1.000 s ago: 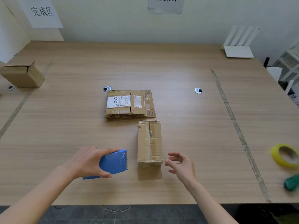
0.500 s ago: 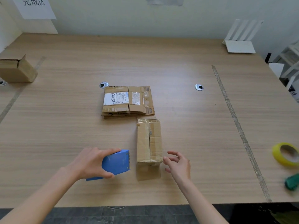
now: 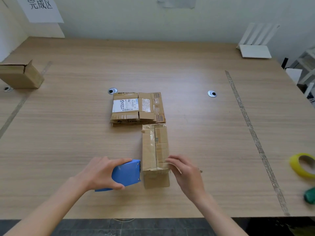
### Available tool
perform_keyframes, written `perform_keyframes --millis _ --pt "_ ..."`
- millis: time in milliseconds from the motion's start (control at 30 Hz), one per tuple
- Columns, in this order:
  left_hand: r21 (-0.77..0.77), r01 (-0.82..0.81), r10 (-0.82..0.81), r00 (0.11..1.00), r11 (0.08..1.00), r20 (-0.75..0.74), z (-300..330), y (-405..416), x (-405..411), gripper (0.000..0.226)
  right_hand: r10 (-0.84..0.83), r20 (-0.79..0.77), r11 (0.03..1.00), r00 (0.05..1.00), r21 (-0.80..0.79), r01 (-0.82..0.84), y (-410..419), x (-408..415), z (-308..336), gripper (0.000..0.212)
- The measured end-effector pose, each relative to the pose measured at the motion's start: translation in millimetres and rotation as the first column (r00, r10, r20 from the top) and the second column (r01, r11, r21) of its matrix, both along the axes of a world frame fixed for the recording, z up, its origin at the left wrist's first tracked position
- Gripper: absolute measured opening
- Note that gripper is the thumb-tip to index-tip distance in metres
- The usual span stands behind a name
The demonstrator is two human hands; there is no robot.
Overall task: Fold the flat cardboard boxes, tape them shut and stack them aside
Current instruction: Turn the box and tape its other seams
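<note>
A narrow folded cardboard box (image 3: 155, 147) lies lengthwise at the table's near middle, with clear tape along its top seam. My left hand (image 3: 100, 172) grips a blue tape dispenser (image 3: 127, 174) whose front edge is against the box's near left corner. My right hand (image 3: 185, 174) touches the box's near right top corner with its fingertips. A stack of flat cardboard boxes (image 3: 137, 108), the top one bearing a white label, lies just beyond the folded box. One finished box (image 3: 20, 75) sits at the far left.
A yellow tape roll (image 3: 303, 165) and a green object (image 3: 310, 195) lie at the right edge. A white rack (image 3: 255, 41) stands at the back right. Two round grommets (image 3: 212, 94) are set in the table. Tape lines mark off the left and right zones.
My right hand moved left and forward from beside the box until its fingers reached the near right corner. The dispenser in my left hand shifted right up to the box.
</note>
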State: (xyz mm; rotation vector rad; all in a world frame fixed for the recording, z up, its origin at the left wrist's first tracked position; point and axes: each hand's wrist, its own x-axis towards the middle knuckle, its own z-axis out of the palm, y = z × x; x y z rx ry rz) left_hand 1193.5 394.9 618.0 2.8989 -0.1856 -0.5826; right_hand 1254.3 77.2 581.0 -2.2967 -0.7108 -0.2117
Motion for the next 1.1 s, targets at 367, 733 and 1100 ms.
perform_keyframes --millis 367,733,1100 --pt "-0.003 -0.006 0.006 1.0 1.0 0.013 2 2 0 0.091 0.323 0.088 0.91 0.942 -0.304 -0.284 -6 25 -10 0.008" --pt "0.007 -0.026 0.026 1.0 1.0 0.01 7 10 -6 0.09 0.303 -0.086 0.884 0.949 -0.348 -0.313 5 26 -1 0.02" --pt "0.021 -0.022 0.021 0.999 1.0 0.034 10 14 -14 0.09 0.342 0.03 0.912 0.939 -0.252 -0.324 62 1 -3 0.01"
